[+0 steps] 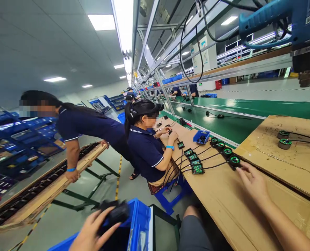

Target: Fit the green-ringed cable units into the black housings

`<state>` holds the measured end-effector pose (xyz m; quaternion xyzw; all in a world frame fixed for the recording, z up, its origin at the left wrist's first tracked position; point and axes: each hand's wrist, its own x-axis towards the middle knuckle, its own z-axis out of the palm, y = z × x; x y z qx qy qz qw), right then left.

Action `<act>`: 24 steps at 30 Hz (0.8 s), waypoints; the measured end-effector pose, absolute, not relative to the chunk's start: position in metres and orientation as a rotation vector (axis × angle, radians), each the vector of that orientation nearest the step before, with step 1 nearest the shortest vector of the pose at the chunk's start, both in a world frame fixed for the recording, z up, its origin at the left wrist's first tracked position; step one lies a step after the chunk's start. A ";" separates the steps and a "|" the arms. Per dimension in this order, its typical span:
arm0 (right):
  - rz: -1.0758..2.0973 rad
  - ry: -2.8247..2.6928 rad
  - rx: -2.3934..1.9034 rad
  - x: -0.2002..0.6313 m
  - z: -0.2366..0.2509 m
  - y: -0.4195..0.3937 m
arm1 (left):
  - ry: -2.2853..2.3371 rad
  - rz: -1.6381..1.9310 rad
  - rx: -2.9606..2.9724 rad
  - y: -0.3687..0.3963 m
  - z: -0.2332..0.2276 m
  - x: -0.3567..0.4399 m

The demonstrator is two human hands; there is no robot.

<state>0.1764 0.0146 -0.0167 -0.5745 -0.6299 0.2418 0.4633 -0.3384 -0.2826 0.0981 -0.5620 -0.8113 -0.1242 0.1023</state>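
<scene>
My left hand (92, 232) has its fingers around a dark black part (115, 212), blurred by motion, above a blue bin (140, 223). Over the cardboard-covered bench, my right hand (256, 184) is open, fingers stretched toward the nearest round black part with a green circuit board (234, 160). Its fingertips are at that part's edge; I cannot tell whether they press on it. Several such round parts stand in a row, and black cables run from them to square black housings with green boards (197, 169).
A co-worker (147, 146) sits beside the bench, handling a small part. Another person (92, 129) leans over a wooden rack (47, 188). A small blue tray (201, 136) lies near the green conveyor (230, 129). A blue power tool (272, 21) hangs upper right.
</scene>
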 end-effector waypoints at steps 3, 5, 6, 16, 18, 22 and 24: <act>0.731 -1.796 -1.226 0.169 -0.005 -0.026 | -2.293 -0.515 -2.157 -0.197 0.087 -0.263; 0.760 -1.961 -1.156 0.170 -0.006 -0.052 | -2.177 -0.562 -2.471 -0.143 0.080 -0.193; 0.758 -2.023 -1.145 0.174 -0.009 -0.064 | -2.100 -0.579 -2.639 -0.122 0.076 -0.157; 0.703 -1.640 -1.663 0.289 -0.056 -0.119 | -1.730 -1.405 -3.416 -0.050 0.005 0.045; 0.649 -1.596 -1.733 0.301 -0.050 -0.127 | -2.035 -1.696 -3.328 -0.047 -0.001 0.045; 0.561 -1.663 -1.699 0.297 -0.024 -0.136 | -2.452 -2.191 -3.050 -0.046 -0.011 0.031; 0.496 -1.760 -1.638 0.288 -0.011 -0.136 | -2.454 -2.204 -2.979 -0.047 -0.016 0.023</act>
